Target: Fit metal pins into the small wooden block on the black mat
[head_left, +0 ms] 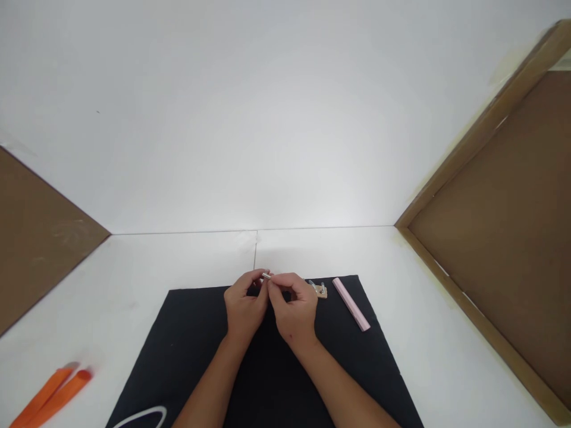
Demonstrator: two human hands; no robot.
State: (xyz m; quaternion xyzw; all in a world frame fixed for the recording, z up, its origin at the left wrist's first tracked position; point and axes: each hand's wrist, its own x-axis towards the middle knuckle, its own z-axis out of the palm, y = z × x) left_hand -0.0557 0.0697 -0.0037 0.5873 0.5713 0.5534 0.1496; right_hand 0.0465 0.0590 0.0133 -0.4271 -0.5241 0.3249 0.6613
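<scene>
Both hands meet over the far edge of a black mat (191,333). Between their fingertips is a small silvery piece (266,276), too small to identify. My left hand (245,303) is closed, its thumb and fingers pinched at the piece. From the right, my right hand (295,304) pinches the same piece with its thumb and index finger. Just beyond the right knuckles lies a small tan block (322,292) with clear and metallic bits on it, partly hidden by the hand. A pale pink bar (351,304) rests diagonally on the mat further right.
Orange strips or handles (51,397) lie on the white table (450,345) at the lower left. A white loop (151,411) crosses the mat's near left corner. White wall stands behind, with brown panels (504,220) at either side.
</scene>
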